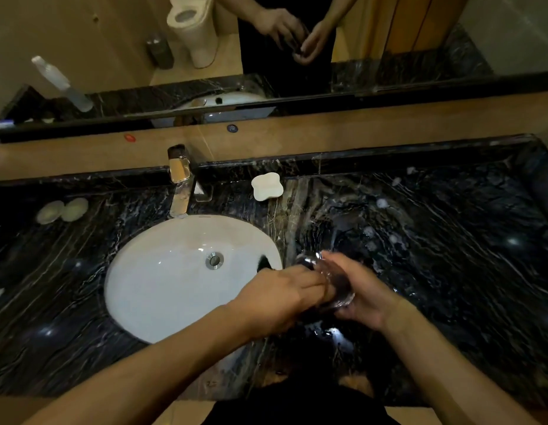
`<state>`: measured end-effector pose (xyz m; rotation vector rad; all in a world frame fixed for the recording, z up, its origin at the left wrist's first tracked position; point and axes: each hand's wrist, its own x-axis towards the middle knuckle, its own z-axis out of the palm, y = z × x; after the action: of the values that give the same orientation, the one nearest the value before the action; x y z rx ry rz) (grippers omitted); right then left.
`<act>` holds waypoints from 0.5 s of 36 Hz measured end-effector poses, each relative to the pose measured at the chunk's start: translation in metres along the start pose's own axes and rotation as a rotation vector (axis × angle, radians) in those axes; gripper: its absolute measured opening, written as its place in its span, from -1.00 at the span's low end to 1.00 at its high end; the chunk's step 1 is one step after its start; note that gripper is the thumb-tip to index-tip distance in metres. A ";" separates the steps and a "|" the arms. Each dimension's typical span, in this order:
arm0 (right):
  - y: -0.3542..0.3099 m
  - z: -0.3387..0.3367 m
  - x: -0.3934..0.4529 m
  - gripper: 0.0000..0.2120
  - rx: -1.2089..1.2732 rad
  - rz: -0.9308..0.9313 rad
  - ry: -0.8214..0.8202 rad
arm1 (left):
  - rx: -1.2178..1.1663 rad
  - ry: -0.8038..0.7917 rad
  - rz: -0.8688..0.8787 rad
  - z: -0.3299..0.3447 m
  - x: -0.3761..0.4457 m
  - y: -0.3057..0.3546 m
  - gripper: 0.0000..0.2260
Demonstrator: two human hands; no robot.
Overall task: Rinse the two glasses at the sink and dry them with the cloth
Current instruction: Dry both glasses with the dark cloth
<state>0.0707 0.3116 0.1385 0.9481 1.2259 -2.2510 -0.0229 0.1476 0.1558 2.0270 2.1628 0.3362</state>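
Both hands, left (285, 297) and right (363, 297), seemingly grip 1 blurred glass (326, 279).

Basin (162, 289) sunk in counter (450, 271); tap (180, 185) behind it; soap dish (265, 186) right of tap.

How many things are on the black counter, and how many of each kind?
Glass, held in both hands above the counter: 1
White soap dish: 1
Pale round pads: 2
Tap: 1
Total: 5
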 end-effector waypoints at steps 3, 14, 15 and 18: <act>0.010 -0.006 0.003 -0.67 -0.089 -0.266 0.018 | -0.280 -0.025 -0.190 -0.008 0.002 0.002 -0.61; -0.008 0.005 -0.002 -0.13 -1.331 -0.634 0.177 | -0.565 -0.082 -0.476 -0.005 0.013 0.002 -0.77; -0.009 0.003 -0.003 -0.16 -1.302 -0.600 0.135 | -0.572 -0.102 -0.455 -0.007 0.012 0.001 -0.75; -0.016 -0.008 -0.006 -0.20 -1.087 -0.509 -0.073 | -0.476 -0.121 -0.275 -0.018 0.004 0.002 -0.75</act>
<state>0.0683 0.3270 0.1490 0.1236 2.4211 -1.4281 -0.0263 0.1506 0.1735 1.4398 2.0116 0.6035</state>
